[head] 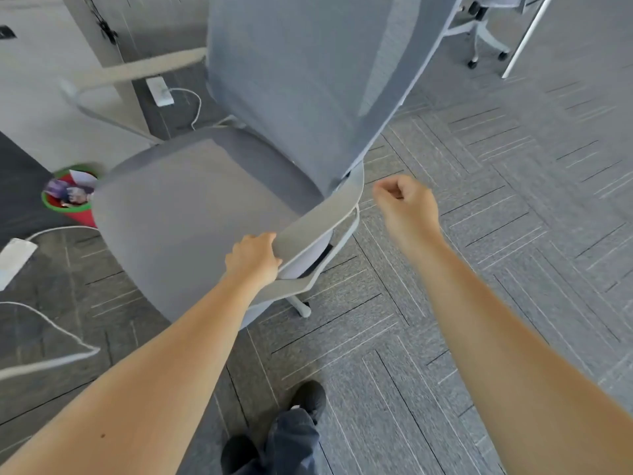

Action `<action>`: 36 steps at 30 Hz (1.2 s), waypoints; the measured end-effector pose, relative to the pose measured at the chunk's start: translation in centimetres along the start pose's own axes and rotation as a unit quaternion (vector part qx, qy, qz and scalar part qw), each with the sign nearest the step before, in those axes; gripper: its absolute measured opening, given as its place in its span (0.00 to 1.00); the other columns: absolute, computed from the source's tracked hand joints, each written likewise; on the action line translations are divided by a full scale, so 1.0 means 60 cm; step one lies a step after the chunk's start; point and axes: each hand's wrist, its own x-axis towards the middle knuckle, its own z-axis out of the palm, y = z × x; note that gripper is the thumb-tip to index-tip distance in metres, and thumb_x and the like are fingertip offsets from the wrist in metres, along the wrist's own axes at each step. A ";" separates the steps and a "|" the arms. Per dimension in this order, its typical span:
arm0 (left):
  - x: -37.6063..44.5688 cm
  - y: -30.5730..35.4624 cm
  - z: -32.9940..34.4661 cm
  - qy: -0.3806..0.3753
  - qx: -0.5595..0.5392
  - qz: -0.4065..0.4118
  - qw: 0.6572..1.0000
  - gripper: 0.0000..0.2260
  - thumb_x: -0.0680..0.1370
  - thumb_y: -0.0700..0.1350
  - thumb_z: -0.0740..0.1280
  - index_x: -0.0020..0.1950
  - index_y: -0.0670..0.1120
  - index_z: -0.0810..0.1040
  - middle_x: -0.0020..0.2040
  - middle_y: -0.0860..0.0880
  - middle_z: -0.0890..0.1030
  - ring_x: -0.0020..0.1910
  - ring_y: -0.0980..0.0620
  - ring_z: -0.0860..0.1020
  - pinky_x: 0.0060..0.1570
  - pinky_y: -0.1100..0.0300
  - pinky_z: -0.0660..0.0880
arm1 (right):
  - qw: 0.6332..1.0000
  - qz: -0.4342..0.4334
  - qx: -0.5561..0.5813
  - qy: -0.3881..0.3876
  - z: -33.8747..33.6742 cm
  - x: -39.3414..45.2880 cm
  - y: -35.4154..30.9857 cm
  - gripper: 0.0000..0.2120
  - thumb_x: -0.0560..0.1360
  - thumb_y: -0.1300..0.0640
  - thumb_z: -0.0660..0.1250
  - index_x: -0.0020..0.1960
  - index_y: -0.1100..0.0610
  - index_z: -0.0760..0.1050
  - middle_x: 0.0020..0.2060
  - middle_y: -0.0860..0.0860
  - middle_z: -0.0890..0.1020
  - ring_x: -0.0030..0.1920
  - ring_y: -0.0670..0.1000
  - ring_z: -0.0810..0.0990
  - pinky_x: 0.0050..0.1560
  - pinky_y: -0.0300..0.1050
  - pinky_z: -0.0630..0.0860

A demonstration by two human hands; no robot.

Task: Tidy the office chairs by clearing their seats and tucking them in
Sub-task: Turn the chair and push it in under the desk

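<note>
Left fingers (262, 238) around chair armrest (322, 214)

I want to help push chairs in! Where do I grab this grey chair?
Grip the near armrest from its front end, as the left hand does: a thin flat bar fingers wrap round. The right hand might steady the backrest.

1. Left hand (253, 258) grips the near end of the chair's (274, 149) armrest (322, 214), fingers curled over its edge.
2. Right hand (407, 207), curled and holding nothing, hangs just right of the armrest's far end, not touching it.
3. Seat (178, 214) lies left of the left hand; backrest (301, 80) rises beyond both hands.
4. Bin (70, 195) stands well left of the left hand, past the seat.
5. Second chair (483, 32) stands far beyond the right hand.
</note>
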 end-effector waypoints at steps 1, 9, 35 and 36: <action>-0.013 -0.004 -0.010 0.012 0.011 -0.007 1.000 0.21 0.77 0.45 0.61 0.70 0.49 0.65 0.67 0.40 0.69 0.65 0.38 0.68 0.61 0.46 0.68 | 1.000 -0.004 0.003 0.004 -0.003 -0.012 -0.007 0.06 0.75 0.57 0.60 0.50 0.54 0.74 0.36 0.41 0.73 0.33 0.41 0.70 0.32 0.36 0.66; -0.118 0.044 -0.120 0.077 -0.154 0.049 0.984 0.18 0.77 0.46 0.60 0.66 0.43 0.68 0.67 0.42 0.71 0.66 0.43 0.70 0.62 0.51 0.67 | 0.997 -0.052 0.019 0.057 -0.075 -0.085 -0.091 0.09 0.76 0.58 0.59 0.54 0.57 0.75 0.36 0.39 0.72 0.35 0.39 0.71 0.32 0.31 0.68; -0.158 0.445 -0.286 0.322 -0.056 0.013 0.945 0.13 0.77 0.42 0.60 0.60 0.41 0.71 0.53 0.41 0.79 0.46 0.41 0.76 0.40 0.52 0.70 | 0.958 -0.269 -0.055 -0.086 -0.311 0.174 -0.220 0.15 0.78 0.60 0.56 0.63 0.58 0.70 0.58 0.53 0.76 0.45 0.44 0.74 0.42 0.35 0.68; -0.156 0.443 -0.285 0.328 -0.041 0.009 0.944 0.12 0.77 0.42 0.60 0.60 0.42 0.72 0.54 0.41 0.79 0.46 0.41 0.76 0.41 0.51 0.71 | 0.953 -0.278 -0.063 -0.100 -0.310 0.184 -0.220 0.16 0.77 0.60 0.57 0.64 0.58 0.69 0.62 0.53 0.75 0.52 0.47 0.74 0.48 0.39 0.68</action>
